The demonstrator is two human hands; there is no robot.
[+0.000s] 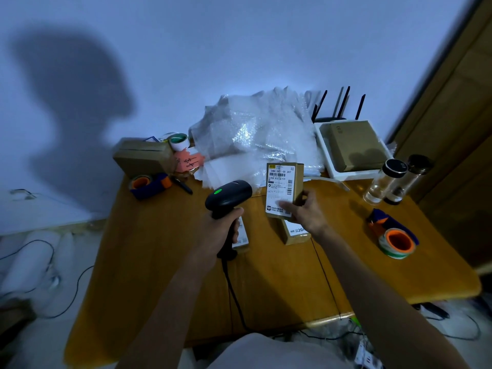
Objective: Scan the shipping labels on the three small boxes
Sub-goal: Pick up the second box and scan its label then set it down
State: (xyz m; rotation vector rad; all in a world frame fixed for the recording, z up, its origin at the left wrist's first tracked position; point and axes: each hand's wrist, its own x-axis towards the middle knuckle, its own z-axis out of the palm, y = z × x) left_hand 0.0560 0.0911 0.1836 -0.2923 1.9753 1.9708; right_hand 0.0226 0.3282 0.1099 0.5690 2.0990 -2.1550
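Note:
My left hand grips the handle of a black barcode scanner with a green light lit on its top; the head points right toward a box. My right hand holds a small brown box upright above the table, its white shipping label facing me. A second small box lies flat on the wooden table just below that hand, its label partly hidden. A third box lies behind my left hand, mostly covered by it.
Crumpled bubble wrap fills the back middle. A brown carton and tape dispenser sit back left. A white tray with a carton, two glass bottles and a second tape dispenser stand right. The scanner's cable runs toward me.

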